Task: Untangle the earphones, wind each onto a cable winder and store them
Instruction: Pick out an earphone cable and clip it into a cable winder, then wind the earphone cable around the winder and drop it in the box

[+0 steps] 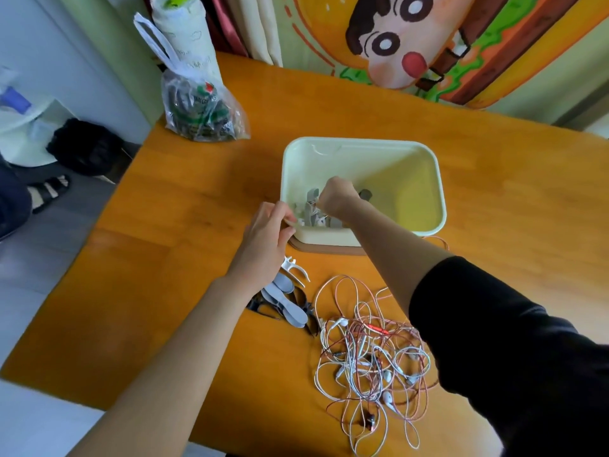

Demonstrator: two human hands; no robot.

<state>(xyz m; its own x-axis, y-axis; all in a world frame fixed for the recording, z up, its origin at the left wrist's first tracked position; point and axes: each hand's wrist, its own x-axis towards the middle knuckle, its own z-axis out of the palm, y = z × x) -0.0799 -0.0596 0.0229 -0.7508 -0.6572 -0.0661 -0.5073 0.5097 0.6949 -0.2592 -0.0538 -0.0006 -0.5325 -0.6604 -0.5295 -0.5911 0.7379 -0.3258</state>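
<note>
A tangle of white and red earphones [372,354] lies on the orange table near its front edge. Left of it sits a small pile of grey, white and black cable winders [290,301]. Behind them stands a pale green storage box [425,166] holding several grey winders [311,206] in its near left corner. My left hand [268,232] pinches the box's near left rim. My right hand [336,197] reaches down into the box with fingers curled among the winders there; what it holds is hidden.
A clear plastic bag [201,110] of dark items stands at the table's back left, with a rolled cloth [184,31] behind it. A cartoon-print curtain [412,44] hangs behind the table. A sandalled foot [49,192] shows on the floor at left.
</note>
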